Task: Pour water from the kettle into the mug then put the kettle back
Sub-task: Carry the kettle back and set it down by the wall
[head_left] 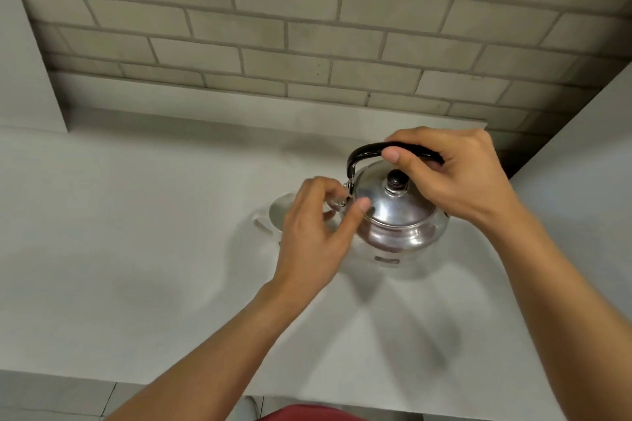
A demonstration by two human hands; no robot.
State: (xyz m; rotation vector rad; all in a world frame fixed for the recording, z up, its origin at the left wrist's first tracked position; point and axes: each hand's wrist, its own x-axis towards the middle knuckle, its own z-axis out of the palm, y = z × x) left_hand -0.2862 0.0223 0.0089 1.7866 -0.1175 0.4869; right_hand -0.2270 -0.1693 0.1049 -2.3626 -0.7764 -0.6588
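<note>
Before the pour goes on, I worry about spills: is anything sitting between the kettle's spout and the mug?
Only the left hand. It sits at the spout end of the kettle, covering the spout and part of the white mug behind it. The right hand grips the black handle. No other object shows between them.

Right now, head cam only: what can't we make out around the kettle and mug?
- Mug: mostly hidden behind the left hand; water level unreadable.
- Kettle spout: covered by the left hand's fingers; pouring or not, unclear.
- Kettle handle: right part hidden under the right hand.
- Kettle's contents: lid on, not visible.
- Whole view slightly motion-blurred.
</note>
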